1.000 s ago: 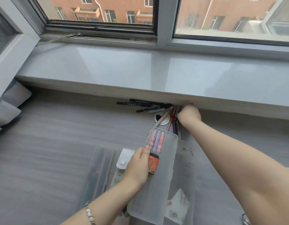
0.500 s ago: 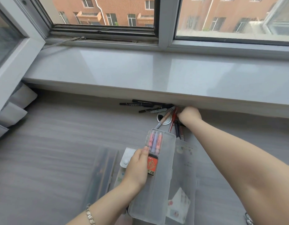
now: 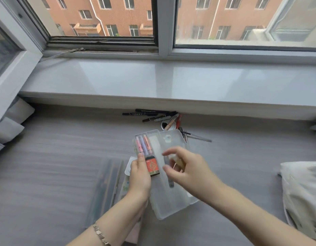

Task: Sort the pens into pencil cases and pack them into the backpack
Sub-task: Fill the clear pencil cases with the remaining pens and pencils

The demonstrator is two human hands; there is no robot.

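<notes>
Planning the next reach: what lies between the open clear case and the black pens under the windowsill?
In the head view, a pinkish pen and a red pen lie across a small white round object.

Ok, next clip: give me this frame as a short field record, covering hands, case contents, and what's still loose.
left hand: grips the clear pencil case at its left edge
right hand: over the open case, fingers around a blurred pen
case contents: three pastel markers, orange 2B lead box
loose pens: scattered on the grey surface under the windowsill
backpack: not in view
second case: left of the hands, flat
</notes>
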